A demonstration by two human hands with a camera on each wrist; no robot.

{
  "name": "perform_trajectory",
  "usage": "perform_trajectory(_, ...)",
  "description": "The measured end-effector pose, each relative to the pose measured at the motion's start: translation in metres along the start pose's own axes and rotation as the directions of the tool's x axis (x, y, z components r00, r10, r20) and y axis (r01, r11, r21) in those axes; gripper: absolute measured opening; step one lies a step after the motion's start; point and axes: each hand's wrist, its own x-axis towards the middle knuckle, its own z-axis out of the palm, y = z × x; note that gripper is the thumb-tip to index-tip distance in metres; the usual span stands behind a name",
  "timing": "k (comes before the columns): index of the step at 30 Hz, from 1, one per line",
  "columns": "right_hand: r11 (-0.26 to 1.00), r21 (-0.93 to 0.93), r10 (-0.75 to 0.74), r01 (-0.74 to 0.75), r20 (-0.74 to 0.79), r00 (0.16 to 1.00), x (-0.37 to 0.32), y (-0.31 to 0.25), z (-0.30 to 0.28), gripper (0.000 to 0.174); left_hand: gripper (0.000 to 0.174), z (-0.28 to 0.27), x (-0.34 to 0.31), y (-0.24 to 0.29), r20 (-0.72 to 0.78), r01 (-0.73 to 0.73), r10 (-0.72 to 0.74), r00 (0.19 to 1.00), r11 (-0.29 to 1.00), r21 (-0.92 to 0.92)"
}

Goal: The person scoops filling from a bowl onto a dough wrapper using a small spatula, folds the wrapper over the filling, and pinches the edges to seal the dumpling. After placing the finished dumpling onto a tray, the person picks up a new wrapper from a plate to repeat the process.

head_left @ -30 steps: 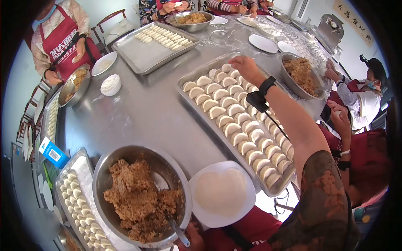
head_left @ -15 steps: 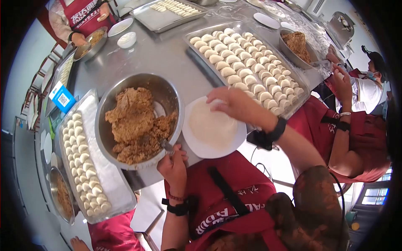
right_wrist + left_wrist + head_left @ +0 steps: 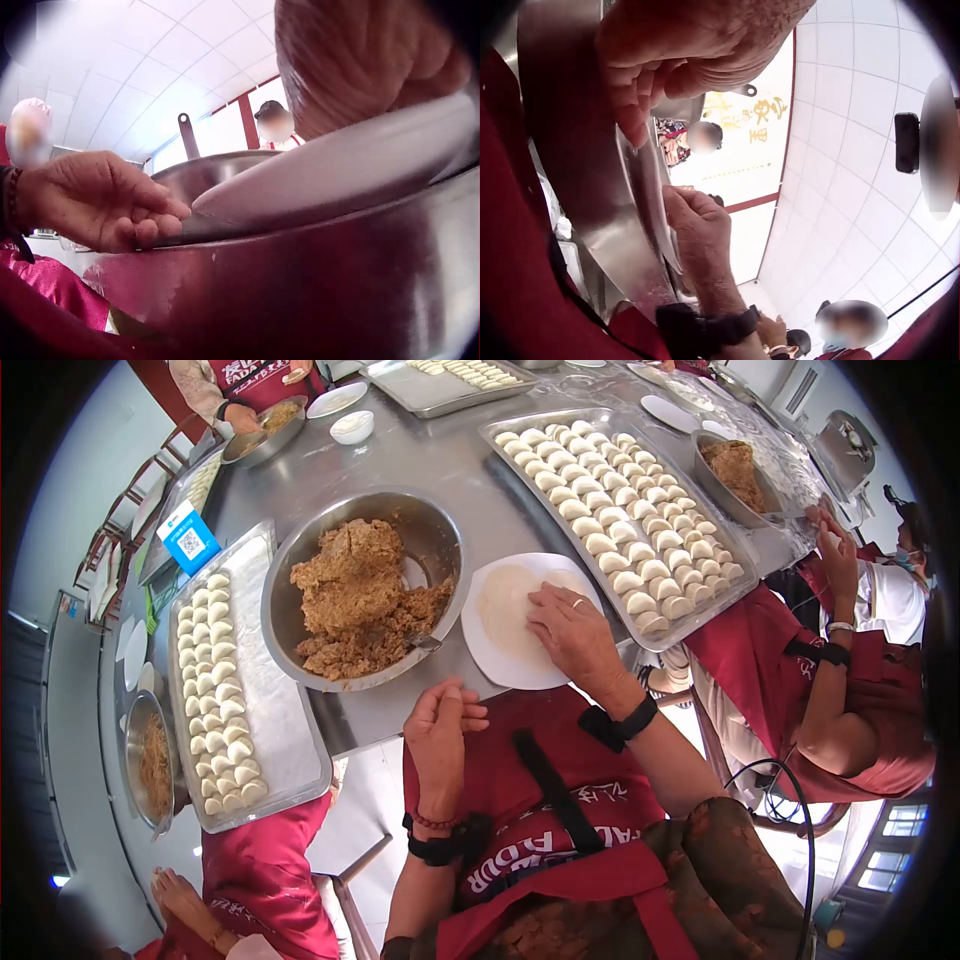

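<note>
My right hand [image 3: 575,635] is over the white plate [image 3: 480,650], its fingertips touching the stack of round dough wrappers [image 3: 505,605]. In the left wrist view, the fingers of the right hand [image 3: 697,232] are bent at the plate's rim. My left hand [image 3: 438,735] hovers by the table edge in front of the plate, palm turned up, fingers loosely curled around nothing. To its upper left stands a steel bowl [image 3: 275,620] of brown filling [image 3: 350,585]. A utensil handle [image 3: 425,643] sticks out over the bowl's near right side.
Right of the plate lies a metal tray [image 3: 745,595] with rows of crescent dumplings [image 3: 620,530]. Left of the bowl, another tray [image 3: 285,730] holds more dumplings [image 3: 215,690]. A blue QR-code stand [image 3: 188,540] and other filling bowls [image 3: 735,475] are around the table. A person [image 3: 840,700] sits at the right.
My right hand has come back from the far end of the dumpling tray to the plate of wrappers. The left hand has let go of the utensil handle in the bowl and turned palm up.
</note>
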Motion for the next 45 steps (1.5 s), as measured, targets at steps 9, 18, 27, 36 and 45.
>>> perform_trajectory(9,0.292,0.821,0.618,-0.49,0.229,0.752,0.013,-0.007,-0.022,0.015,0.03,-0.001,-0.015,0.02,0.219,0.146,-0.115,0.969,0.981,-0.126)
perform_trajectory(18,-0.61,0.659,0.22,-0.44,0.674,0.705,0.0,-0.065,-0.033,0.028,0.05,0.01,-0.016,0.011,0.455,0.275,-0.037,0.89,0.839,-0.469)
perform_trajectory(27,-0.265,0.658,0.202,-0.705,0.753,0.627,-0.005,-0.103,-0.024,0.027,0.049,-0.005,-0.025,0.015,0.181,0.109,-0.007,0.983,0.82,-0.561)
perform_trajectory(36,0.468,0.643,0.286,-0.606,0.539,0.792,0.009,-0.103,-0.024,0.02,0.038,-0.028,-0.035,0.015,0.132,0.139,-0.068,0.989,0.744,-0.654)
perform_trajectory(45,0.907,0.414,-0.12,0.074,0.086,0.989,0.066,-0.094,-0.015,0.023,0.032,-0.041,-0.038,0.023,0.055,0.095,-0.078,0.995,0.756,-0.648)
